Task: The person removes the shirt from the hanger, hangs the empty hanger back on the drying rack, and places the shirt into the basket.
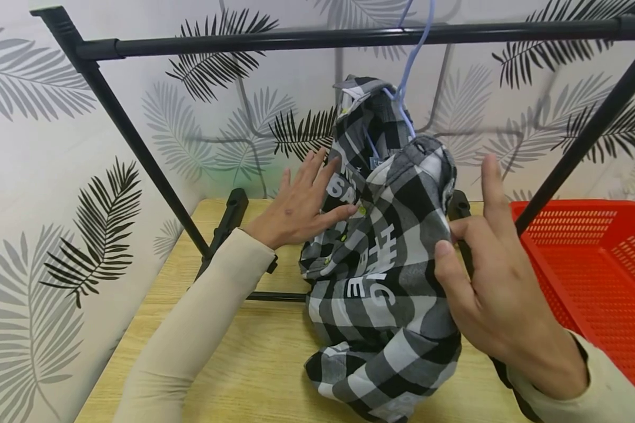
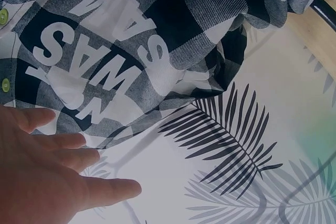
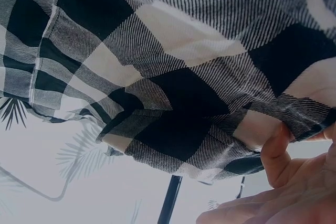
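A black, grey and white checked shirt (image 1: 397, 282) with white lettering and yellow-green buttons hangs from a lavender hanger (image 1: 408, 64) on a black rail. Its lower part bunches near the tabletop. My left hand (image 1: 301, 205) is spread with straight fingers beside the shirt's lettered front, the thumb by the button strip. In the left wrist view, those fingers (image 2: 79, 187) lie along the shirt's edge. My right hand (image 1: 500, 282) pinches the opposite side of the shirt with the thumb and a bent finger, its index finger pointing up. Fabric hides part of the hanger.
The black rack's top rail (image 1: 275, 41) spans the view, with slanted posts on both sides. A red plastic basket (image 1: 571, 220) stands at the right. Below is a wood-grain table (image 1: 254, 352), and a leaf-patterned wall covering (image 1: 106, 223) lies behind.
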A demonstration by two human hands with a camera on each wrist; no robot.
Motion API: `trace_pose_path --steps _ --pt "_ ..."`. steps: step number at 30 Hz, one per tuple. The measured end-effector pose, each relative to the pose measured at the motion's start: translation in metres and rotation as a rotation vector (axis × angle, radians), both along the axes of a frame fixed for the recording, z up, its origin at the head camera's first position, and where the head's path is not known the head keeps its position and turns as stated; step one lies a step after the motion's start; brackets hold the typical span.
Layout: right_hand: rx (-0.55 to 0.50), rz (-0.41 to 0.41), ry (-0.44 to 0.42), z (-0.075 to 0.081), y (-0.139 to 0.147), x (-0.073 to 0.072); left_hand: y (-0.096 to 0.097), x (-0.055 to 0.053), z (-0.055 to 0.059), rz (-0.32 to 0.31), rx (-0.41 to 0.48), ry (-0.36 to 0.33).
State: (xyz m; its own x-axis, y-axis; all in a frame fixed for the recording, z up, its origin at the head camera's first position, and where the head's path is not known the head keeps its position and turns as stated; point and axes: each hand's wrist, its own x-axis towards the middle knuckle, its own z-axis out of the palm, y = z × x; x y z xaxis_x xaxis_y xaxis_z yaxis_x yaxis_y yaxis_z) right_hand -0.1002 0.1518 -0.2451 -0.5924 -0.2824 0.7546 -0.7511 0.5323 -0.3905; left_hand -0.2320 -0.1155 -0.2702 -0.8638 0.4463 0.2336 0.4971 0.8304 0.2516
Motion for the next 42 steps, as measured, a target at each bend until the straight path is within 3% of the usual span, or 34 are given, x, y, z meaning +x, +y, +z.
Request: trace_pose_path --steps 17,27,42 --pt "0.012 -0.014 0.025 -0.001 0.006 0.005 -0.001 -0.001 0.002 0.000 0.004 0.024" --pt "0.020 0.020 0.018 -0.004 0.005 0.009 -0.001 -0.001 0.002 0.001 0.010 0.022" --pt "0.009 0.050 0.026 -0.009 0.000 0.011 -0.005 0.001 0.004 0.014 0.074 0.046"
